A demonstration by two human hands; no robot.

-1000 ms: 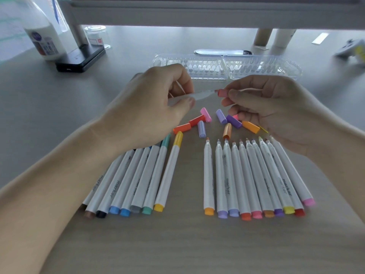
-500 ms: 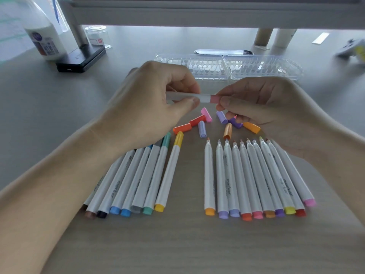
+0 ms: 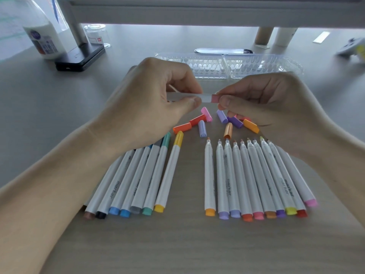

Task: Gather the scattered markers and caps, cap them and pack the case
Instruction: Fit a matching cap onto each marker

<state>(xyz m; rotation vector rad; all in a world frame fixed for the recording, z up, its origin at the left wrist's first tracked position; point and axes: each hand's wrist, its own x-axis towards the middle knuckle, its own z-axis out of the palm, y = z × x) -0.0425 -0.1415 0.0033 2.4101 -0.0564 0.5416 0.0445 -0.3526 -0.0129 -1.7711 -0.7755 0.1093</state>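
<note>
My left hand (image 3: 150, 107) pinches the white plastic marker barrel (image 3: 205, 98) between thumb and curled fingers (image 3: 194, 101), holding it level above the desk (image 3: 177, 244). My right hand (image 3: 266, 107) pinches the small pale-pink cap (image 3: 214, 98) at the barrel's tip. The cap looks seated, or very nearly so, though I cannot tell whether it has clicked home.

I judge the job to be under halfway. Seven capped white markers (image 3: 150, 175) lie side by side below my left wrist, with end plugs of brown, black, two blues, grey, teal and yellow. To the right, a row of ten uncapped white markers (image 3: 252, 175) lies with bare tips pointing away from me. Just beyond those tips sits the scatter of loose coloured caps (image 3: 203, 128) in orange, red, pink, lilac and purple, some partly hidden under my right hand. Farther back, the clear plastic case (image 3: 227, 64) lies open and appears empty, so all the packing remains to be done.

As for writing, several barrels carry the word "marker" in grey along their length, and the smaller print beside it is too fine to read. The white bottle with a blue label (image 3: 43, 42) at far left is too blurred to make out.
</note>
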